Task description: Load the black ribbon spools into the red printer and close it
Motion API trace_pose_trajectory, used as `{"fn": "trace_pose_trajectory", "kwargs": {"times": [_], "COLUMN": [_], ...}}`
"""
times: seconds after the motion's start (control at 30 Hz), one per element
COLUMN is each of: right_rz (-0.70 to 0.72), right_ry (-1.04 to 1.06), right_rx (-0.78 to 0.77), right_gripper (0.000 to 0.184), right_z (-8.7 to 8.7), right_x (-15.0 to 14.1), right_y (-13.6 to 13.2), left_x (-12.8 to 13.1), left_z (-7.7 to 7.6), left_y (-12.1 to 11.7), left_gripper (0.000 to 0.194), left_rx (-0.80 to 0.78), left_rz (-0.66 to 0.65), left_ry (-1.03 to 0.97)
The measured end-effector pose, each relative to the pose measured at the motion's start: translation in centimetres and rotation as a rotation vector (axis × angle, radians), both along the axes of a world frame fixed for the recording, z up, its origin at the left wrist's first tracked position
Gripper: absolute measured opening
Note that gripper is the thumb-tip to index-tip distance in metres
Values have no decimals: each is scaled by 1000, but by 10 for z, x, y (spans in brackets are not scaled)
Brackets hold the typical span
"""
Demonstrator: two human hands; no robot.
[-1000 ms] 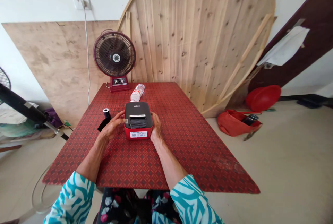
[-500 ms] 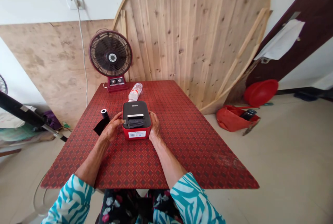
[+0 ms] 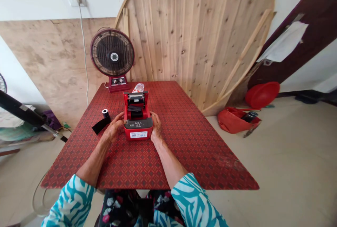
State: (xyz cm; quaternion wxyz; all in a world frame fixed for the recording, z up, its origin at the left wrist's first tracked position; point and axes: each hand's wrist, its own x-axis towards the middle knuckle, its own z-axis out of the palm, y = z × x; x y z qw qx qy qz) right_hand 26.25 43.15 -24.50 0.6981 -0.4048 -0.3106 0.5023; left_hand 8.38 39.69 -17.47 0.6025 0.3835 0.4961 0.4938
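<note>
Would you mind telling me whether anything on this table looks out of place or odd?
The black ribbon is partly unwound from its roll and lies loose on the red tablecloth, beside the left hand. The red printer also stands with its lid open, between that hand and the right hand.

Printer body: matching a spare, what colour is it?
The printer body is red; the head view shows it best.

From my end, the label printer's [image 3: 138,130] lid [image 3: 135,97] now stands raised at the back (its underside faces me), baring a black strip [image 3: 134,108] inside. The water bottle [image 3: 138,87] shows only above it, and the black ribbon [image 3: 100,126] lies flatter on the tablecloth [image 3: 184,149].
</note>
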Motion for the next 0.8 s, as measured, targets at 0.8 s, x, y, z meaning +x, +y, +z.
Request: {"fn": "trace_pose_trajectory", "kwargs": {"times": [0.8], "right_rz": [-1], "right_ry": [-3], "right_rx": [53], "right_gripper": [36], "right_z": [-9], "right_x": [-7], "right_y": [9], "left_x": [78], "left_z": [81], "left_y": [48], "left_gripper": [28], "left_rx": [370], "left_rz": [-498], "left_ry": [1704]}}
